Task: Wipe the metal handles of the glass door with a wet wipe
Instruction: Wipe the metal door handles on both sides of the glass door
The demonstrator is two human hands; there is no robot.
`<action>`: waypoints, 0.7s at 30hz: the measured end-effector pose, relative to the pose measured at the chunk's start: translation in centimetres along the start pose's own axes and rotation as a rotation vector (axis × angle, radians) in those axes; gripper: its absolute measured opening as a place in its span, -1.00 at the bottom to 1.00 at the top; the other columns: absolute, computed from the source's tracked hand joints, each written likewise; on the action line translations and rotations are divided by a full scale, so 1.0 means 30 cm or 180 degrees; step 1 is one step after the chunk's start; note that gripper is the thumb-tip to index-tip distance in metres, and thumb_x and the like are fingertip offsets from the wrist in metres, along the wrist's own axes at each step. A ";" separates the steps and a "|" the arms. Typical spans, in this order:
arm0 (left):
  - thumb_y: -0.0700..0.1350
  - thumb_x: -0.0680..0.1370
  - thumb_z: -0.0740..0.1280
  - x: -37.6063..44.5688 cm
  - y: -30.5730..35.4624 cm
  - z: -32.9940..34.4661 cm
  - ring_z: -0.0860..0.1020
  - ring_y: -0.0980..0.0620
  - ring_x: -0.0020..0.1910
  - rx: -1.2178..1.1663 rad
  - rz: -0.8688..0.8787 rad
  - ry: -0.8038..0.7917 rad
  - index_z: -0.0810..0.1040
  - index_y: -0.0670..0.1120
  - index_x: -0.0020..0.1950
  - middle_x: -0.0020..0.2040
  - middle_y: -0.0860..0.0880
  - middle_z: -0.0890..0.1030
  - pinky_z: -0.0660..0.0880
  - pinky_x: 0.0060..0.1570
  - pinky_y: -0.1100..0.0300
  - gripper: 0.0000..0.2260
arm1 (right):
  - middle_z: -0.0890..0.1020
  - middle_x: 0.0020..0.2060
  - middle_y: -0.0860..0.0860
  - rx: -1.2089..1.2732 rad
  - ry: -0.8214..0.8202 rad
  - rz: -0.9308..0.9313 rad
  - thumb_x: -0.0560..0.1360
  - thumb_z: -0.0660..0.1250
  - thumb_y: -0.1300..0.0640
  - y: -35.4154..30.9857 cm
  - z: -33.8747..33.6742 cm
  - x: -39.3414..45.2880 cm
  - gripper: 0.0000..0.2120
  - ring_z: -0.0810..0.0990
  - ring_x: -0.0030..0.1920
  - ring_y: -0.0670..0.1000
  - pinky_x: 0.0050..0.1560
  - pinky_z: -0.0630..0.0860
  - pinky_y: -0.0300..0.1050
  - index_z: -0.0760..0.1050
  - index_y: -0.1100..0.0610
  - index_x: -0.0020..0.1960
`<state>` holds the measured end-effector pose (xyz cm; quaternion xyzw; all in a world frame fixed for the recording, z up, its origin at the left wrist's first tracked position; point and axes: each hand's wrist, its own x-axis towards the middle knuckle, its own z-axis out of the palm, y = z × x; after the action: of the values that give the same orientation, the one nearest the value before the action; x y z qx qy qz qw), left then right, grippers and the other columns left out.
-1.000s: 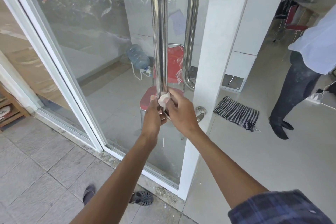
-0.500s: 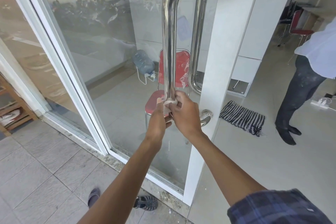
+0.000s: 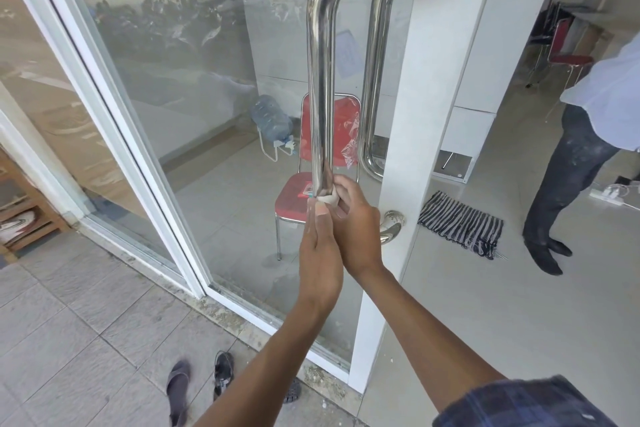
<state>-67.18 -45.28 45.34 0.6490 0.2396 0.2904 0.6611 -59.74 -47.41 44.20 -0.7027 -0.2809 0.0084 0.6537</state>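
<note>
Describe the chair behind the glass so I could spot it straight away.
Start at the glass door and follow the near metal handle down to where both hands meet. Directly behind that spot, inside the room, stands a red chair with thin metal legs. Unlike the water jug lying to its left, it has clear plastic wrap hanging from its backrest.
</note>
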 end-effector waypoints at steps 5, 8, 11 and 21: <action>0.49 0.50 -0.15 0.030 -0.048 0.043 0.38 0.12 0.46 -0.0022 -0.0106 -0.0058 0.27 0.12 0.55 0.47 0.03 0.44 0.30 0.48 0.01 -0.24 | 0.67 0.18 -0.12 -0.0065 -0.0137 -0.0111 0.58 0.37 0.10 0.026 -0.058 -0.031 -0.67 0.62 0.21 -0.19 0.24 0.58 0.00 0.49 -0.02 0.34; 0.60 0.40 -0.13 0.065 -0.087 0.080 0.22 0.06 0.57 -0.0183 -0.0112 0.0060 0.20 0.14 0.57 0.58 -0.02 0.26 0.17 0.54 -0.07 -0.13 | 0.65 0.11 -0.22 -0.0136 0.0015 -0.0049 0.59 0.33 0.23 0.033 -0.079 -0.023 -0.65 0.59 0.13 -0.34 0.22 0.54 -0.21 0.50 -0.02 0.34; 0.62 0.38 -0.11 0.124 -0.101 0.096 0.25 -0.03 0.56 -0.0387 -0.0221 0.0225 0.25 0.06 0.55 0.56 -0.10 0.29 0.19 0.53 -0.12 -0.07 | 0.68 0.02 -0.21 -0.0016 0.0161 0.0136 0.59 0.26 0.27 0.013 -0.070 -0.006 -0.62 0.62 0.07 -0.33 0.19 0.52 -0.23 0.50 -0.04 0.34; 0.40 0.58 -0.21 0.315 -0.001 0.052 0.53 -0.08 -0.23 -0.0778 -0.0245 0.0398 0.53 -0.12 -0.31 -0.27 -0.16 0.54 0.47 0.07 0.03 -0.23 | 0.74 -0.13 -0.01 0.0367 0.0729 0.0027 0.55 0.14 0.36 -0.016 -0.047 0.032 -0.63 0.72 -0.07 -0.01 0.07 0.63 0.08 0.52 0.08 0.25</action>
<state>-59.33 -39.83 45.95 0.5346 0.2679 0.3317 0.7297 -58.58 -48.33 45.20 -0.6615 -0.2004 -0.0530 0.7208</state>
